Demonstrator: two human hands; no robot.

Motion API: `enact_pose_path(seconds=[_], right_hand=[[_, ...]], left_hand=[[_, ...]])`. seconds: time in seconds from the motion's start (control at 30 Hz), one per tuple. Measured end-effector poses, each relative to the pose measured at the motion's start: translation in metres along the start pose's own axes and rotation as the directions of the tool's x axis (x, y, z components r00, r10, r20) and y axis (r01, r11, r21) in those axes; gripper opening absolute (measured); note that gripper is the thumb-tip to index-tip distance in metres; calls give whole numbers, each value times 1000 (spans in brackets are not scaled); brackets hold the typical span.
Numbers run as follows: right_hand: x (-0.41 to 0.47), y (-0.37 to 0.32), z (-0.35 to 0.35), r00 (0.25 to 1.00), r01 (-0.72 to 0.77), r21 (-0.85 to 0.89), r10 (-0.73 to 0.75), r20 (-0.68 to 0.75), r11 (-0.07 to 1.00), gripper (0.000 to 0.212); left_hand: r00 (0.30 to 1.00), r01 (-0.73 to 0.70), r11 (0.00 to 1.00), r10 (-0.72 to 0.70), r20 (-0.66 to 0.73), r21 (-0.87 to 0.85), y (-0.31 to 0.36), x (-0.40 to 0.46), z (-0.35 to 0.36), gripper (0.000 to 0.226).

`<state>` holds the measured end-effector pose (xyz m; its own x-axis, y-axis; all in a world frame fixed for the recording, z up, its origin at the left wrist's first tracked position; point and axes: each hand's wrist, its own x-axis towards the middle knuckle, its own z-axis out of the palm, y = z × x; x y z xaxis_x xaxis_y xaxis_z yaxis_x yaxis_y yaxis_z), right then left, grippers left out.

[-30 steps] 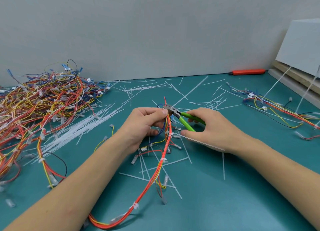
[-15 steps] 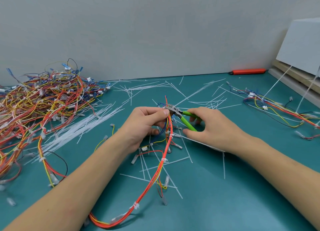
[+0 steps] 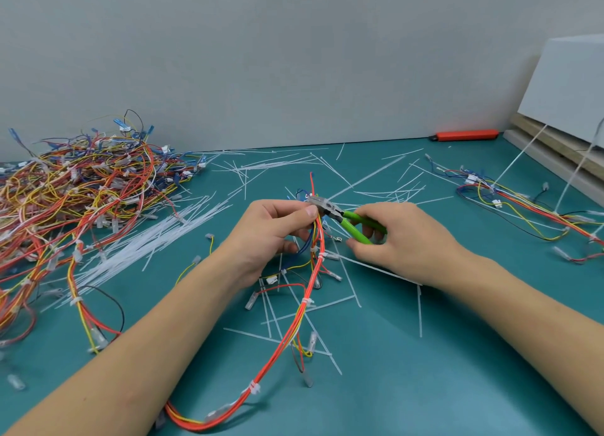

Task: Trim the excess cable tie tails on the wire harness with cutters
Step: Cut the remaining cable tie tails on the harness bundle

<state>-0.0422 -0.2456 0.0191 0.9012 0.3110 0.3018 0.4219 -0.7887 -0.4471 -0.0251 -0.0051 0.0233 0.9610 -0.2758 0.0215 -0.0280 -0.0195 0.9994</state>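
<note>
An orange, red and yellow wire harness point(image 3: 295, 318) runs from the table's near edge up to the middle, bound by several white cable ties. My left hand point(image 3: 271, 236) pinches the harness near its upper end between thumb and fingers. My right hand point(image 3: 397, 242) grips the green handles of the cutters point(image 3: 348, 219). The grey jaws of the cutters sit right against my left thumb tip at the harness. Whether a tie tail lies between the jaws is hidden.
A big tangled heap of harnesses point(image 3: 81, 193) fills the left side. Cut white tie tails point(image 3: 157, 236) lie scattered over the teal table point(image 3: 425, 370). Another harness point(image 3: 523, 213) lies at the right, an orange tool point(image 3: 465, 135) by the wall, a white box point(image 3: 568, 85) far right.
The long tie tail that stuck out up and right from the cutter jaws has come off. My right hand's fingers have shifted on the green handles; my left hand stays put.
</note>
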Motion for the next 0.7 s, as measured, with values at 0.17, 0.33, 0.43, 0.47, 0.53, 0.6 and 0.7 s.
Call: enact_pose_path(seconds=[0.17, 0.33, 0.43, 0.47, 0.53, 0.6, 0.7], right_hand=[[0, 0, -1, 999, 23, 23, -23, 23, 999, 50], [0, 1, 0, 1000, 15, 62, -16, 11, 998, 40], [1, 4, 0, 999, -26, 98, 29, -29, 995, 16], [1, 5, 1, 999, -33, 108, 37, -32, 994, 15], [1, 5, 2, 999, -45, 125, 48, -22, 991, 16], [1, 3, 2, 999, -34, 93, 35, -4, 995, 25], [1, 2, 2, 1000, 16, -24, -16, -17, 1000, 54]], left_hand=[[1000, 0, 1000, 1, -21, 15, 0, 0, 2, 13], [1000, -3, 1000, 3, -25, 17, 0, 0, 2, 13], [1000, -7, 1000, 7, -24, 0, 0, 1, 0, 13], [1000, -11, 1000, 11, -18, -2, 1, 1, -1, 13], [1000, -16, 1000, 16, -16, -5, 1, 0, -1, 12], [999, -12, 1000, 12, -29, -3, 1, -1, 1, 12], [999, 2, 1000, -2, -39, 3, 0, -1, 4, 14]])
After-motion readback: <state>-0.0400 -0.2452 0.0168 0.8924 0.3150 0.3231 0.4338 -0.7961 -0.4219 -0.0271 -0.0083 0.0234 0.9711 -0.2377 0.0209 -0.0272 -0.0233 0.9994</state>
